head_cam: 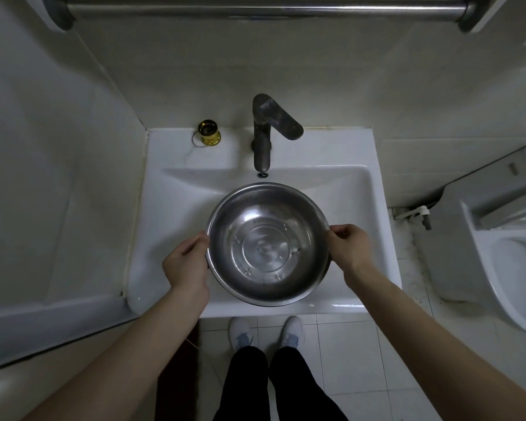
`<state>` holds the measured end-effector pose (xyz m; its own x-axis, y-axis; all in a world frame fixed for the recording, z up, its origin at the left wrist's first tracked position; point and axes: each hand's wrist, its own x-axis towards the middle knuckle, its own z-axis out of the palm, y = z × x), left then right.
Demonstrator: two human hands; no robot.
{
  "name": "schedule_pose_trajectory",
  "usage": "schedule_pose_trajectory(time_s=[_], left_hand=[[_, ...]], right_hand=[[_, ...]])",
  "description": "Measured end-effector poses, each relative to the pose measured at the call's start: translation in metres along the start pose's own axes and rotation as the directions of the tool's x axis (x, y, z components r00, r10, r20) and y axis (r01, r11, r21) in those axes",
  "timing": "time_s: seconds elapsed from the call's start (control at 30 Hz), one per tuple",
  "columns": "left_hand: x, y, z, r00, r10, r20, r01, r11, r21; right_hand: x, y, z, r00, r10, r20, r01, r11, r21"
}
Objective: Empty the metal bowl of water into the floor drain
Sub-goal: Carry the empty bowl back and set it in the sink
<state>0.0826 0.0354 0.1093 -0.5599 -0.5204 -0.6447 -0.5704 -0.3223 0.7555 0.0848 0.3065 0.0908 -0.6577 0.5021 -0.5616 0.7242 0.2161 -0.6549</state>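
One metal bowl (268, 244) is held level over the front half of one white sink (170, 208), its near rim reaching the sink's front edge. Two hands grip it, one on each side. The left hand (187, 264) clasps the left rim, thumb on top of the edge and fingers curled under the outside wall. The right hand (348, 246) clasps the right rim the same way, thumb and bent fingers pinching the edge. Both hands are closed on the bowl. Inside the bowl a shallow layer of clear water lies over the ringed bottom; its depth is hard to judge.

One dark faucet (266, 138) stands at the back of the sink, its spout pointing toward the bowl and its single lever angled to the right. One small gold-coloured cup-shaped object (208, 133) sits on the sink's back ledge, left of the faucet. One metal bar (264, 7) runs across the wall at the top.

Below the sink, two white shoes (266, 332) stand side by side on the white tiled floor (346, 360). One toilet (510, 238) is at the right, well apart from the sink. A floor drain cannot be made out.
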Motion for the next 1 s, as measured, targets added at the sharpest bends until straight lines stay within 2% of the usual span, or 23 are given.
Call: schedule_pose_trajectory(time_s=[1.0], left_hand=[[0.069, -0.030, 0.039, 0.996, -0.036, -0.086, 0.044, 0.995, 0.094]], right_hand=[[0.058, -0.003, 0.046, 0.993, 0.119, -0.001, -0.119, 0.993, -0.023]])
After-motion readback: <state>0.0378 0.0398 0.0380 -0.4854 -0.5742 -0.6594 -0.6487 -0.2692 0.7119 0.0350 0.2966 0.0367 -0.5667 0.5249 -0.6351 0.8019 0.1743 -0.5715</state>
